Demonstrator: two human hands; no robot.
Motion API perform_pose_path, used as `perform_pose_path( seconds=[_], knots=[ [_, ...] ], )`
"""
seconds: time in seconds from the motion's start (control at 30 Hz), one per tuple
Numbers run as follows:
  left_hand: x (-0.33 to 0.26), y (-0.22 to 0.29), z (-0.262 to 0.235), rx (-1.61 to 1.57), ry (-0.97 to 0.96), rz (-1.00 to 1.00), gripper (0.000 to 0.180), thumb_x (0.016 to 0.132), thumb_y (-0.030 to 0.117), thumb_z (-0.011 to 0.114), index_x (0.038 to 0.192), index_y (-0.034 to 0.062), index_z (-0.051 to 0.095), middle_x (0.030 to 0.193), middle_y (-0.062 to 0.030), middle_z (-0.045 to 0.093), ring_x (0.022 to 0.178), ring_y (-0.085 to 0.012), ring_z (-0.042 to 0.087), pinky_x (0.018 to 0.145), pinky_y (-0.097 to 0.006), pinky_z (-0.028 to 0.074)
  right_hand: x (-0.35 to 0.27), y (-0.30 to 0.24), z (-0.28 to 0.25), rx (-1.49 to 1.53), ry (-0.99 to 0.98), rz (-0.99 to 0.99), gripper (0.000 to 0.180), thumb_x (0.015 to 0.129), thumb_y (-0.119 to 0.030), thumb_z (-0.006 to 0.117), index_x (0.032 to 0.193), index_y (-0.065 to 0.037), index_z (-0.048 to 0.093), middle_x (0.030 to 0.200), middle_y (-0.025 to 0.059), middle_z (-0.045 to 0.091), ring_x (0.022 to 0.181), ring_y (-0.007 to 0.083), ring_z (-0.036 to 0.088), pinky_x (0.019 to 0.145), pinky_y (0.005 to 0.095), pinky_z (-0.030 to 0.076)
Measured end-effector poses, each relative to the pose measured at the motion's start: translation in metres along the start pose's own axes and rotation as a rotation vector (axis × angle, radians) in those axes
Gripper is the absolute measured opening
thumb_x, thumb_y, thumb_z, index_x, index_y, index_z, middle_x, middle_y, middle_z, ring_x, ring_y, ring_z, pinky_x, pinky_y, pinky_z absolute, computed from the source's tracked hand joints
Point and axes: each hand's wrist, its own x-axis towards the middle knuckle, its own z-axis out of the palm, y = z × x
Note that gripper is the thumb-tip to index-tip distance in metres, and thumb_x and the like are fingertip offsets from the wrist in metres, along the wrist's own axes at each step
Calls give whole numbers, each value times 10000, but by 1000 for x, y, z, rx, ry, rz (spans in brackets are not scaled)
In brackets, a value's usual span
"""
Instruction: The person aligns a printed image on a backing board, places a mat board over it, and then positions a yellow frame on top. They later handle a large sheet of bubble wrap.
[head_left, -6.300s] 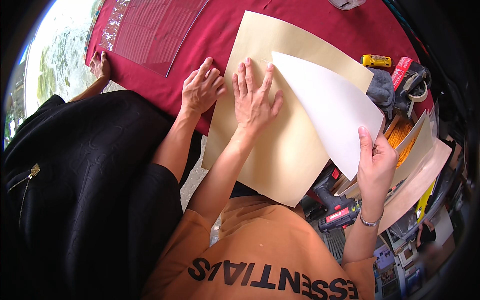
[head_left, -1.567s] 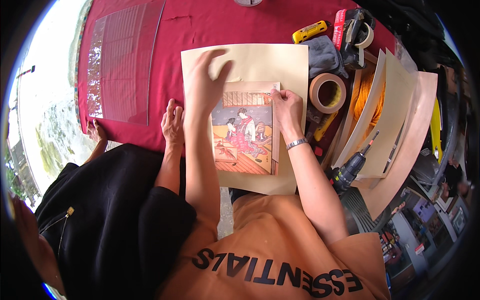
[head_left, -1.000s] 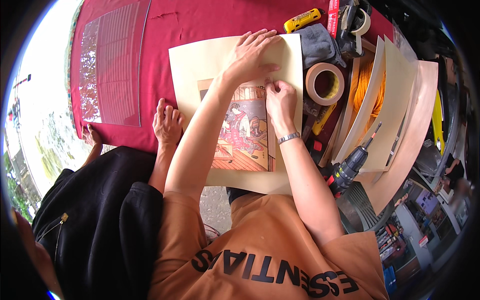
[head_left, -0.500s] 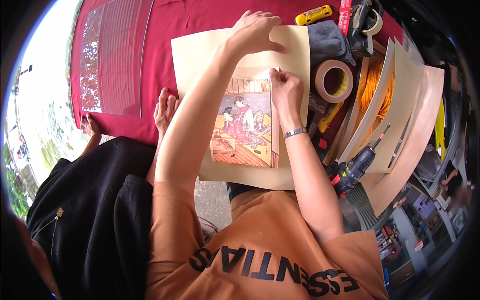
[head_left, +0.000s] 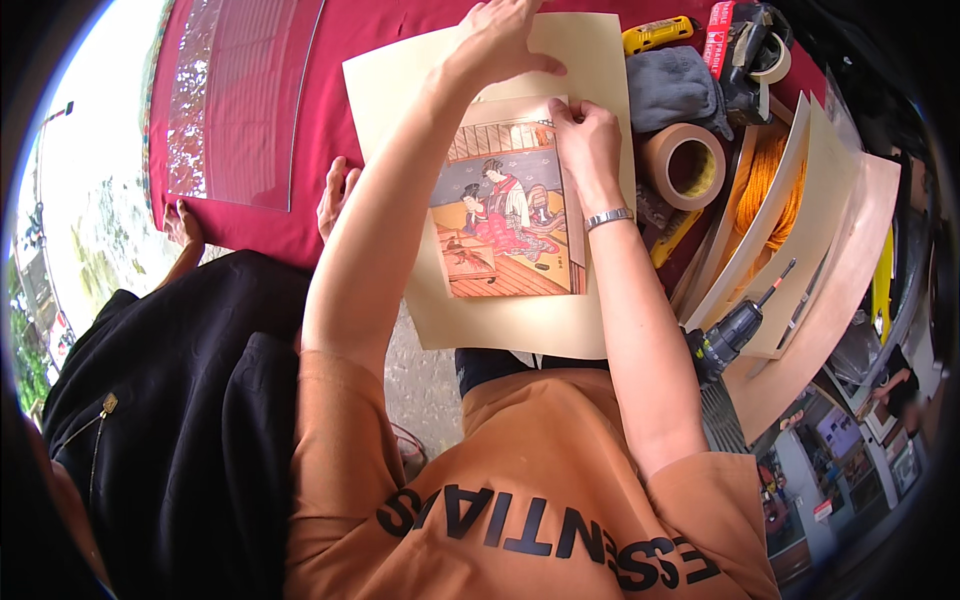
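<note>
A cream-coloured board [head_left: 385, 90] lies on the red-covered table before me. On it rests an illustrated art print [head_left: 510, 215] of two robed figures on a plank floor. My right hand [head_left: 590, 140], with a metal-banded watch on the wrist, pinches the print's upper right edge between thumb and fingers. Above the print's top edge, my left hand [head_left: 500, 45] is spread over the far part of the board, fingers apart and thumb out, holding nothing. Whether it touches the board I cannot tell. My left forearm hides part of the board's left side.
At left, a person in black rests one hand [head_left: 183, 225] by a clear sheet [head_left: 245, 110] and another hand [head_left: 335, 195] near the board. Rightward lie a yellow cutter [head_left: 660, 34], grey glove [head_left: 678, 90], tape roll [head_left: 655, 165], orange cord [head_left: 772, 185] and power drill [head_left: 730, 340].
The whole view has shifted, so board and table sit higher in the picture. The print is turned slightly counterclockwise on the board. My right hand keeps its pinch; my left stays spread.
</note>
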Motion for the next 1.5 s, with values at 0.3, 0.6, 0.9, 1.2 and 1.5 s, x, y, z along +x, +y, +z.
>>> perform_pose_path(
  seconds=[0.3, 0.6, 0.9, 1.2, 1.5],
  knots=[
    [-14, 0, 16, 82, 44, 46, 945, 564, 396, 886, 1350, 84, 464, 1308, -173, 529, 1271, -350, 459, 1038, -501, 356, 7, 11, 4, 48, -16, 24, 306, 885, -260, 669, 813, 36, 698, 766, 216, 696, 714, 332, 696, 712, 404, 524],
    [0, -18, 29, 176, 86, 104, 874, 564, 603, 847, 1221, 81, 605, 1162, -132, 645, 1155, -288, 591, 968, -439, 410, 1, 7, 3, 47, -2, 12, 285, 877, -253, 674, 834, 28, 699, 759, 195, 699, 716, 326, 697, 698, 401, 524],
    [0, -9, 36, 237, 108, 30, 990, 491, 638, 864, 1257, 82, 573, 1156, -111, 627, 1141, -296, 565, 981, -441, 372, -2, -7, -3, 28, -3, 83, 331, 875, -287, 648, 817, 33, 707, 762, 227, 696, 725, 346, 701, 714, 409, 531],
    [-3, -8, 40, 273, 160, 43, 996, 467, 661, 863, 1234, 94, 579, 1154, -91, 618, 1138, -285, 559, 955, -438, 383, -1, 3, 5, 27, 57, 12, 322, 872, -281, 639, 758, 19, 666, 722, 227, 671, 693, 372, 680, 679, 434, 517],
    [-4, -11, 44, 257, 208, 76, 959, 455, 644, 877, 1195, 96, 610, 1115, -80, 628, 1102, -281, 574, 933, -431, 391, -4, 1, 3, 11, 56, 16, 332, 888, -287, 642, 752, 16, 660, 715, 221, 670, 685, 372, 676, 678, 434, 515]
  ],
)
